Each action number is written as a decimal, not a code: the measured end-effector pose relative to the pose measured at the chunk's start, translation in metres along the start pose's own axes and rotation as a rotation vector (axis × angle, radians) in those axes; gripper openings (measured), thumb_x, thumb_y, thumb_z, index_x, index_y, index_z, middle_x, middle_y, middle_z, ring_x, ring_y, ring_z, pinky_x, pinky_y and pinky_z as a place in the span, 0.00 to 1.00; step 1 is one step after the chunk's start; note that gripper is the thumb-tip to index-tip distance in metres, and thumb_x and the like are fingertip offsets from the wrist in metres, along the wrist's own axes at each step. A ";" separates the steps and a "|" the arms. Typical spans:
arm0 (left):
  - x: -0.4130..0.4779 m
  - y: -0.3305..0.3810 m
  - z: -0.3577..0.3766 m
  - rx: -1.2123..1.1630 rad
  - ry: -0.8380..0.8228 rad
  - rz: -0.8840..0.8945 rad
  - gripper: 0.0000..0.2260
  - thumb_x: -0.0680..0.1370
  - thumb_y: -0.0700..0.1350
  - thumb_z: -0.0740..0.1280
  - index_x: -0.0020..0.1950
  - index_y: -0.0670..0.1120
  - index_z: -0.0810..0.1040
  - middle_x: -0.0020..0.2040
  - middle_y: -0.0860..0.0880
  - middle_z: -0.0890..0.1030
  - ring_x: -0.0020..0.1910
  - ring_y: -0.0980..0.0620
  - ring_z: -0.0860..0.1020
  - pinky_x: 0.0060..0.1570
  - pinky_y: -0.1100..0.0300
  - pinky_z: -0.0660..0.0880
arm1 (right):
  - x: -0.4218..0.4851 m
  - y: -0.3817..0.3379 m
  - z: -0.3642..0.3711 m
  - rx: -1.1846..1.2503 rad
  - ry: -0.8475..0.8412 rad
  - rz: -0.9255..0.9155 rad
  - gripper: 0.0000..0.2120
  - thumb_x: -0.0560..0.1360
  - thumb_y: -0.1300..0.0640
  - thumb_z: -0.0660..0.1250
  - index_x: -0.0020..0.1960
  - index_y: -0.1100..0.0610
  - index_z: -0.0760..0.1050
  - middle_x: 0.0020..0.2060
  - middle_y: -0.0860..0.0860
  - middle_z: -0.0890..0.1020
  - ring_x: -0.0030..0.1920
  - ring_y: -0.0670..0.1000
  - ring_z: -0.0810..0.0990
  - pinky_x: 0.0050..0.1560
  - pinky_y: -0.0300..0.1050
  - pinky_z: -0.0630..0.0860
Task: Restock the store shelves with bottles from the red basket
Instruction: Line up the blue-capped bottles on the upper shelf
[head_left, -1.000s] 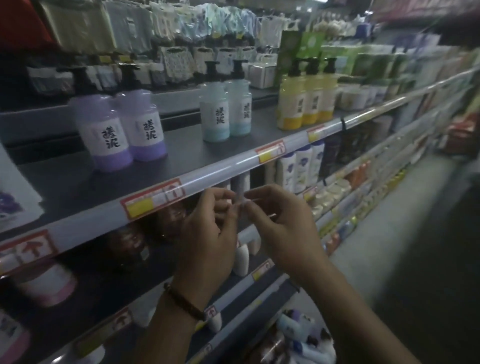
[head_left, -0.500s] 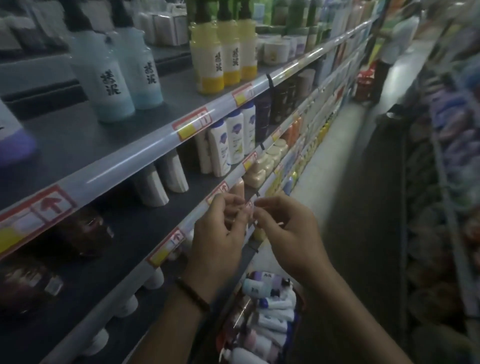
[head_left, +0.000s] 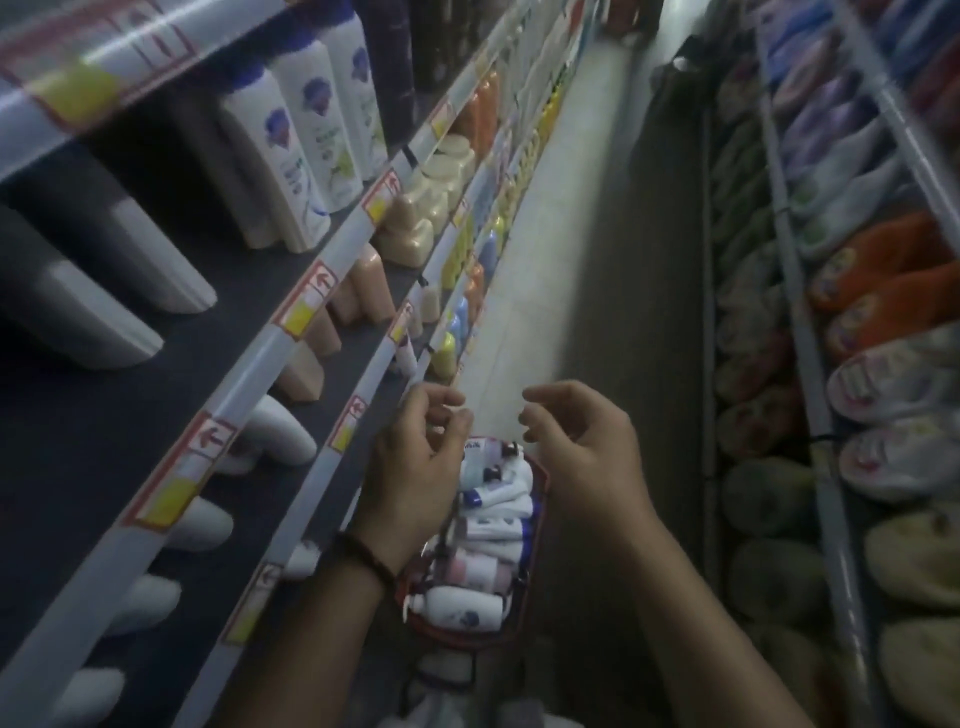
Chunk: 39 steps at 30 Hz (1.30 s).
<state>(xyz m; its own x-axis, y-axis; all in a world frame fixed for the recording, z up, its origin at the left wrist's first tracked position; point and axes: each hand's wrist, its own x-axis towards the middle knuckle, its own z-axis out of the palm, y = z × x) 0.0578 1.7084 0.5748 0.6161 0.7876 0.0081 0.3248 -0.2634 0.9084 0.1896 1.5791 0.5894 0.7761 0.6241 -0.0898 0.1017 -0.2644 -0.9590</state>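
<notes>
left hand (head_left: 415, 457) and right hand (head_left: 582, 452) raised apart, fingers loosely curled

Dim aisle, everything soft and smeared.
Pale light washes the floor (head_left: 561, 234); the shelves (head_left: 130, 415) sit in shadow, motion-blurred, bowing toward the frame's edges.

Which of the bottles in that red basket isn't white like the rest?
The pink bottle, lying across the red basket just beyond the nearest white bottle with the dark blue mark; every other visible one is white, some blue-capped.
</notes>
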 end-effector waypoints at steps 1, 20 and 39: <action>0.001 -0.008 0.007 0.016 -0.008 -0.019 0.03 0.83 0.49 0.68 0.57 0.55 0.77 0.50 0.57 0.82 0.48 0.58 0.82 0.42 0.67 0.78 | 0.003 0.015 0.000 -0.002 0.001 0.034 0.05 0.82 0.53 0.72 0.55 0.44 0.84 0.47 0.43 0.87 0.50 0.47 0.87 0.53 0.57 0.86; 0.005 -0.240 0.165 0.177 -0.187 -0.318 0.07 0.79 0.52 0.71 0.54 0.62 0.75 0.54 0.60 0.82 0.51 0.61 0.82 0.53 0.51 0.83 | 0.045 0.289 0.005 -0.008 -0.071 0.352 0.05 0.81 0.49 0.72 0.57 0.43 0.83 0.51 0.45 0.88 0.54 0.50 0.88 0.55 0.59 0.86; 0.064 -0.433 0.266 0.420 -0.253 -0.319 0.15 0.76 0.44 0.76 0.61 0.49 0.77 0.62 0.49 0.73 0.61 0.48 0.74 0.62 0.57 0.71 | 0.087 0.495 0.087 0.038 -0.082 0.423 0.07 0.82 0.52 0.72 0.59 0.44 0.82 0.55 0.41 0.86 0.58 0.44 0.85 0.61 0.57 0.83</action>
<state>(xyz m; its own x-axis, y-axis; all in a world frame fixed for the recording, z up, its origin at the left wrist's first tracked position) 0.1477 1.7249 0.0713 0.5768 0.7202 -0.3856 0.7470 -0.2739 0.6058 0.2534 1.5658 0.0834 0.6920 0.5237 -0.4969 -0.2391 -0.4832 -0.8422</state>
